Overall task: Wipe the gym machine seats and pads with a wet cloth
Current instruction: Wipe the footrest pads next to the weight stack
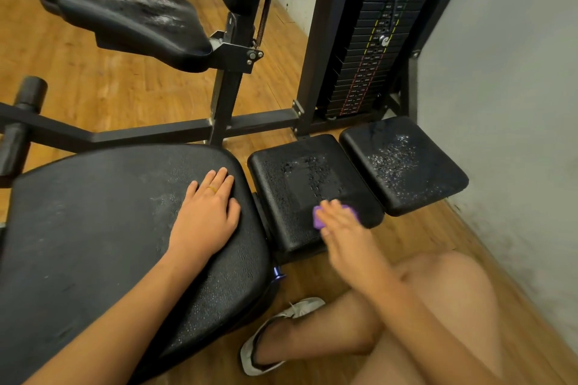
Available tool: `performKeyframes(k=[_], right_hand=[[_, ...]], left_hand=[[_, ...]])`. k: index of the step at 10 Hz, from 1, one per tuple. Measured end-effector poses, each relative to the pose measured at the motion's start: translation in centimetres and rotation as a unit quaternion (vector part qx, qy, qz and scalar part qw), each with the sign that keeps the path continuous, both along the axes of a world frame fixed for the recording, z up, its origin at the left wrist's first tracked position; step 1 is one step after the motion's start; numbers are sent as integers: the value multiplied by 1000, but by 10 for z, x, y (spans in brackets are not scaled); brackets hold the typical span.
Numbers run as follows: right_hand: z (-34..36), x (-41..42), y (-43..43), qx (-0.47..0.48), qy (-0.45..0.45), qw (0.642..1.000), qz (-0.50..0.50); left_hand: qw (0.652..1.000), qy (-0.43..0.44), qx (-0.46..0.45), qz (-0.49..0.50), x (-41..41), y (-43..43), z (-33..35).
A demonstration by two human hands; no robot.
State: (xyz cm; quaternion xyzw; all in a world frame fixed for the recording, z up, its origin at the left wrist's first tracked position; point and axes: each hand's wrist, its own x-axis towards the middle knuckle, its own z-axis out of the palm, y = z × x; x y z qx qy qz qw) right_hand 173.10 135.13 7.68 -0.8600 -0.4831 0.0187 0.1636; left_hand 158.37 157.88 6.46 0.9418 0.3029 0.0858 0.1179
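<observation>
**Purple cloth pressed on the middle pad, left hand flat on the big seat**

The person sits on the wooden floor (125, 81) beside a black gym machine, bare knees drawn up at the lower right and one white shoe (266, 337) showing below the seat edge.

The left hand (208, 212) lies palm down on the large seat (93, 228), near its right edge. Its fingers are straight, close together and relaxed, grasping nothing. A gold ring (212, 188) sits on one finger.

The right hand (344, 228) is blurred. It rests on the near right part of the middle pad (291, 197), with fingers stretched out flat over a small purple cloth (318, 221). The cloth is pinned between the palm side of the fingers and the pad; only its left end and a sliver beyond the fingertips show.

Water drops bead in the centre of the middle pad, above the hand. The right pad (403, 166), just beside it and close to the grey wall (500, 103), carries a denser patch of shining drops.

Beyond the pads stands the weight stack (369, 50) with its selector pin. The black steel frame (156, 131) runs across the floor behind the large seat. A second seat (134, 22), streaked pale on top, sits higher up at the upper left, and a foam roller (29, 94) stands at the far left.
</observation>
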Motion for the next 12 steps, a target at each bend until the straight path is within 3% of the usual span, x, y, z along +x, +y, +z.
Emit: performKeyframes(k=[2,3,4,5,6,8,10,12], right_hand=[[-10,-41,28,22,40,993,110],[-8,-6,2,-6,52,995,83],[-2,41,-21,20,58,997,-37],[-3,54,-21,28,60,990,-125],[-8,21,-12,20,47,991,-127],[-13,-62,30,9,68,997,33],[-3,-42,51,-1,90,994,61],[4,14,149,-24,85,995,52]], left_hand=[[1000,12,4,-5,0,-1,0],[1000,14,6,-7,-2,0,0],[1000,15,7,-4,-1,2,1],[1000,15,8,-4,1,1,-1],[1000,15,2,-4,0,-1,-2],[1000,14,6,2,-1,1,-2],[1000,8,5,4,0,-2,-2],[1000,12,2,5,1,-1,-1]])
